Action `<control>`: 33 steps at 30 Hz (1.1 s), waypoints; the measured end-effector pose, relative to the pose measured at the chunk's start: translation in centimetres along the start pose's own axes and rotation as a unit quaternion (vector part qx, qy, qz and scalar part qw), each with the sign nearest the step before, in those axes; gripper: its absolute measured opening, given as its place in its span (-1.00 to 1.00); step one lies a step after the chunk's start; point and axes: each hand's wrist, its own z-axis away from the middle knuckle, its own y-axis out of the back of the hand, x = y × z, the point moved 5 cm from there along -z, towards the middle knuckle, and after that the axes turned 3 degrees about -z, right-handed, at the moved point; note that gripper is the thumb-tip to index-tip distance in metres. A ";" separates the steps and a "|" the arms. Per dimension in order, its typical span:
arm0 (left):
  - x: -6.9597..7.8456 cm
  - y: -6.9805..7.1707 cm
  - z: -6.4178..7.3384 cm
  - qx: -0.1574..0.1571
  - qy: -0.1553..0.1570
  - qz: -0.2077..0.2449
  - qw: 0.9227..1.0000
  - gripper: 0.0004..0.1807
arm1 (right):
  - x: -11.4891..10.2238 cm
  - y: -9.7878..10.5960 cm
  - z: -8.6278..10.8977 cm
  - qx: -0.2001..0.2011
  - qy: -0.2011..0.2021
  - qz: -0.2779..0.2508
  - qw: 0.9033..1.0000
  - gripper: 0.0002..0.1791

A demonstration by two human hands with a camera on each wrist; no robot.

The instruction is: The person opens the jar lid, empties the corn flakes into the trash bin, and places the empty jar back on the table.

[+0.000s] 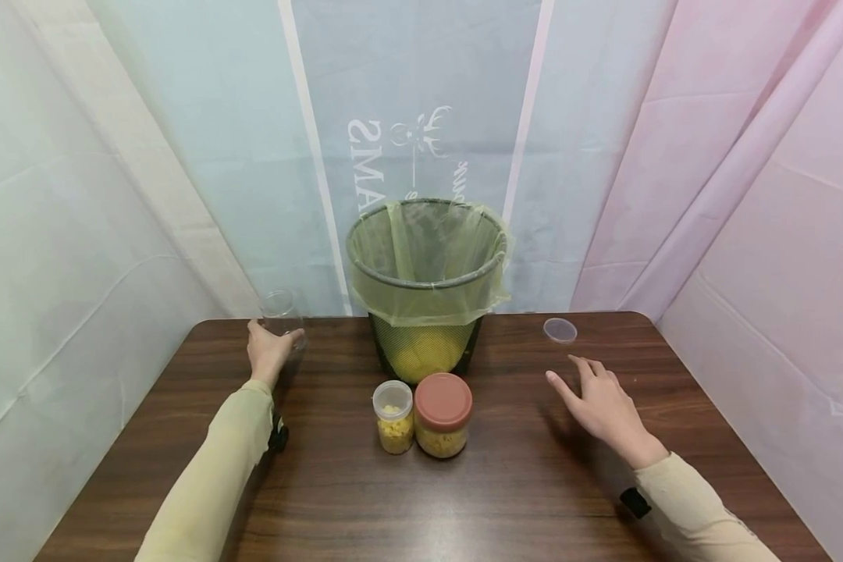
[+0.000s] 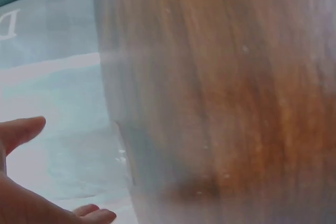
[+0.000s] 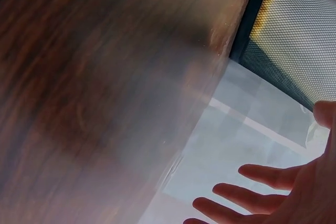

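At the back left, my left hand [image 1: 270, 348] is at a clear, colorless jar [image 1: 279, 308], its thumb and fingers spread to either side of the jar's lower part. The left wrist view shows the thumb [image 2: 23, 130] well apart from the fingers. My right hand [image 1: 602, 407] hovers over the right side of the table with fingers spread, holding nothing. Just beyond its fingertips, a clear round lid [image 1: 560, 330] lies flat near the back edge. The right wrist view shows the same spread fingers [image 3: 252, 198].
A mesh bin [image 1: 428, 343] with a yellow-green liner stands at the back middle. In front are a small jar [image 1: 395, 429] of yellow pieces with a translucent cap and a wider jar with a red lid [image 1: 443, 400]. Curtains surround the brown table [image 1: 435, 515].
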 end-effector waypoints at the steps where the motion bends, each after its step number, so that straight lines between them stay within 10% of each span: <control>1: 0.1 0.1 0.1 0.001 -0.002 0.003 1.000 0.04 | -0.1 0.0 0.0 0.001 0.000 -0.001 1.000 -0.13; 16: 2.1 2.0 3.8 0.075 -0.069 0.039 0.994 -0.09 | -2.1 0.2 0.8 -0.005 0.012 -0.015 1.000 -0.14; 33: 5.9 2.3 10.2 0.159 -0.256 0.052 0.952 -0.48 | -5.3 0.9 2.1 0.030 0.060 -0.030 0.997 -0.24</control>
